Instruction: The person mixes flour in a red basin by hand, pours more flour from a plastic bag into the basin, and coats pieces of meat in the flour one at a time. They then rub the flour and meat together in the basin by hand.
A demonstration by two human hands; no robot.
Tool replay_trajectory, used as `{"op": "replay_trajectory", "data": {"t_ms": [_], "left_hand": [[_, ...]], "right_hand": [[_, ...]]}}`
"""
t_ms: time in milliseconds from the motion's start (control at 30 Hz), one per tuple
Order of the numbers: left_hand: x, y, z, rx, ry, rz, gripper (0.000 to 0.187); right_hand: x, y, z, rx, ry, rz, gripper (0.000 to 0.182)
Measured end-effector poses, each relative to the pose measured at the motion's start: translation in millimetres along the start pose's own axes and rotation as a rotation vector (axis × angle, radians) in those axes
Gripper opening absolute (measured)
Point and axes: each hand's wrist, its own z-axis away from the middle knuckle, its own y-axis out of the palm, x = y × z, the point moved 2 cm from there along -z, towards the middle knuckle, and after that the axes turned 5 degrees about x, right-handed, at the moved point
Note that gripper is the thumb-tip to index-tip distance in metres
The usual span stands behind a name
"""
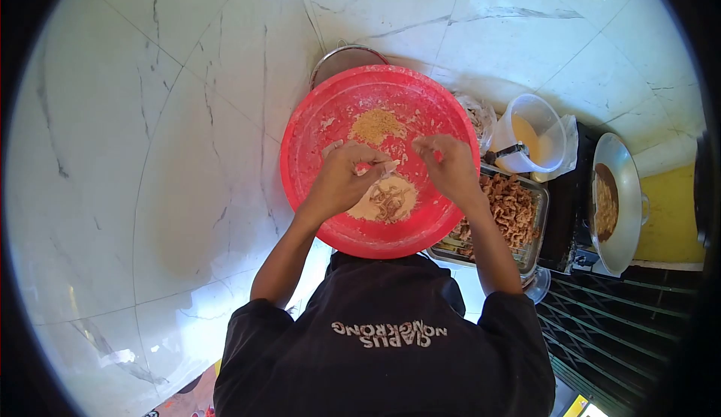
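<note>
Over a large red basin point(300, 139), my left hand point(347, 173) is closed in a pinch on a small flour-coated piece point(390, 166); its exact kind is too small to make out. My right hand point(448, 168) hovers at the basin's right side, thumb and fingers pressed together; whether anything sits between them is hidden. Below my left hand lies a mound of pale flour point(364, 208) with brownish strips point(390, 201) on it. A heap of yellowish crumbs point(378, 126) rests farther up in the basin. Flour dusts the fingers and the basin's floor.
To the right, a metal tray point(539, 225) holds many browned fried pieces point(512, 210). Behind it stand a clear plastic tub point(554, 143) of yellowish liquid and a plastic bag point(481, 117). A wide wok point(635, 199) with food in oil sits farther right. A round sieve point(347, 58) leans behind the basin.
</note>
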Motion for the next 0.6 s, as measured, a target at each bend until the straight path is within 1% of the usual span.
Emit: {"op": "replay_trajectory", "data": {"t_ms": [67,167,267,367,467,567,600], "left_hand": [[6,1,0,-0.001,-0.041,0.073,0.013],[11,3,0,0.012,-0.097,0.122,0.015],[15,7,0,0.034,-0.138,0.203,0.018],[19,11,-1,0.073,-0.177,0.363,0.021],[13,11,-1,0.113,-0.182,0.475,0.023],[17,14,-1,0.116,-0.157,0.516,0.023],[18,15,0,0.109,-0.158,0.527,0.023]], "right_hand": [[-7,8,7,0.232,0.094,-0.063,0.027],[-9,19,13,0.088,-0.100,-0.051,0.025],[19,3,9,0.058,-0.164,-0.357,0.022],[32,-9,8,0.027,-0.305,-0.278,0.021],[32,-9,7,-0.019,-0.358,-0.199,0.027],[30,-8,5,-0.043,-0.413,-0.088,0.019],[28,-8,6,-0.070,-0.386,-0.118,0.018]]}}
